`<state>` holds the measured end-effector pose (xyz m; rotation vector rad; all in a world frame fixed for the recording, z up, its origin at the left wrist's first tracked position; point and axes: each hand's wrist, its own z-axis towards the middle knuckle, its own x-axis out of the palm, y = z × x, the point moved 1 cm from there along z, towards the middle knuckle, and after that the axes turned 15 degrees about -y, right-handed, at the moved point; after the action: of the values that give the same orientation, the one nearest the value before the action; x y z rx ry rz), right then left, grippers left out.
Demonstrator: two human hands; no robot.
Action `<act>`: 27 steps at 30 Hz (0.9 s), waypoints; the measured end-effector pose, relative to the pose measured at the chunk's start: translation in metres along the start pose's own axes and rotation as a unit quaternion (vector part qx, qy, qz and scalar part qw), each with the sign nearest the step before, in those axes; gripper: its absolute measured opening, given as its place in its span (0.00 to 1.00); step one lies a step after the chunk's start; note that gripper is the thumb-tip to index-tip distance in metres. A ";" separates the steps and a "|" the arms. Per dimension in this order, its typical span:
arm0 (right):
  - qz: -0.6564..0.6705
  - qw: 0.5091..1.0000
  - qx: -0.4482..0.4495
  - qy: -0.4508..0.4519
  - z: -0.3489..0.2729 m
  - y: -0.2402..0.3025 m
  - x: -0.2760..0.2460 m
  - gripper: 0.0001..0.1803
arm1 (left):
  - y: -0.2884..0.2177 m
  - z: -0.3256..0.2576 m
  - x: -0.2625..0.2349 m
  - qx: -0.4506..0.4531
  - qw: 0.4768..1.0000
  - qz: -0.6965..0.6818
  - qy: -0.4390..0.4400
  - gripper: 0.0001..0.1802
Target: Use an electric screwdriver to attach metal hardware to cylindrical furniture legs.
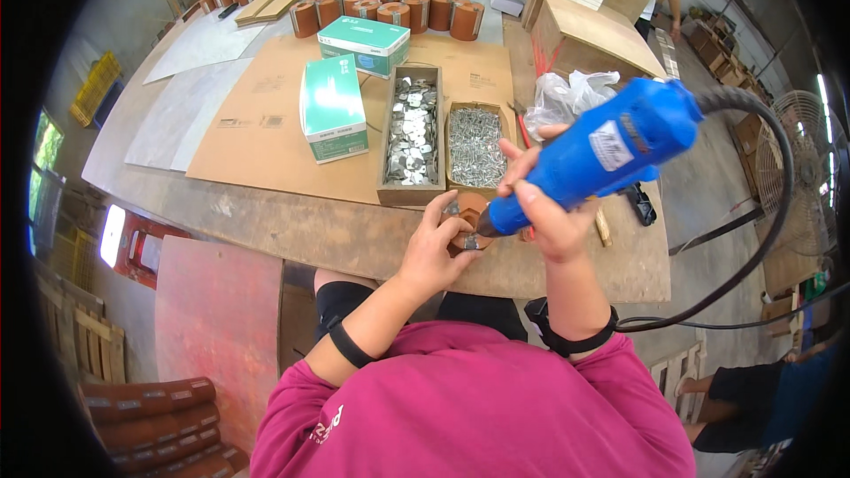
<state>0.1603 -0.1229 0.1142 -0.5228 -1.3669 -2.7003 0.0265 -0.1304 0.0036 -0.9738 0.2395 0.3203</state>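
Observation:
My right hand (558, 217) is wrapped round a blue corded power screwdriver (589, 146), held at a slant with its dark nose pointing down and left. That nose meets a small brown ring-shaped piece (473, 204) at the table's near edge. The fingers of my left hand (429, 248) are closed on the brown piece, steadying it beside the tool. A small metal plate (472, 242) shows by my left fingertips; the exact contact at the tool's tip is hidden. Just beyond are a wooden box (413, 196) of flat metal plates and a carton (452, 179) of screws.
Two green-and-white boxes (335, 106) (365, 42) stand on flattened cardboard (257, 128). Several brown cylinders (467, 20) fill the far side. A plastic bag (571, 93) lies right of the screws. The tool's black cable (784, 186) loops down at right, near a fan (801, 155).

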 end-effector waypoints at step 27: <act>-0.631 0.734 0.242 -0.074 -0.023 -0.099 -0.211 0.40 | 0.002 0.018 -0.020 0.131 0.975 0.164 0.074 0.46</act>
<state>0.3310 -0.1003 -0.0436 0.4929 -3.2170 -2.7096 0.0082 -0.1171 0.0183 -0.6958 0.5680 0.5050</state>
